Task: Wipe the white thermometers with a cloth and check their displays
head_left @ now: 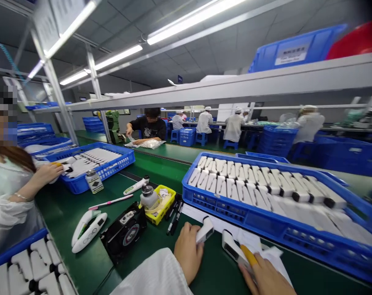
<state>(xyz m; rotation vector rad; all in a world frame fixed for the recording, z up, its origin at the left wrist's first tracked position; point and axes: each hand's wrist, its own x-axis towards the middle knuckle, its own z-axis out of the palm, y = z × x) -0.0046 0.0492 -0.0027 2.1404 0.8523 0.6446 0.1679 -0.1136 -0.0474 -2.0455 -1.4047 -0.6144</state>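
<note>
My left hand (188, 250) is closed around a white gun-shaped device (206, 229), which looks like a forehead thermometer. My right hand (267, 273), with a yellow cover on one finger, grips a second white gun-shaped device (233, 247) with a dark display. Both are held apart, over the green bench and some white paper (249, 238). Beyond them, a blue crate (235, 213) is filled with rows of similar white devices. Left of my left hand lie black pens (174, 219) and a yellow tray (156, 217) carrying a bottle (149, 197).
A black fan-like unit (126, 233), an opened white casing (89, 231) and a pink stick (110, 202) lie to the left. Another blue crate (112, 170) stands near a co-worker's hand (49, 172). A white shelf (204, 90) crosses overhead. More white devices fill a crate (23, 266) at lower left.
</note>
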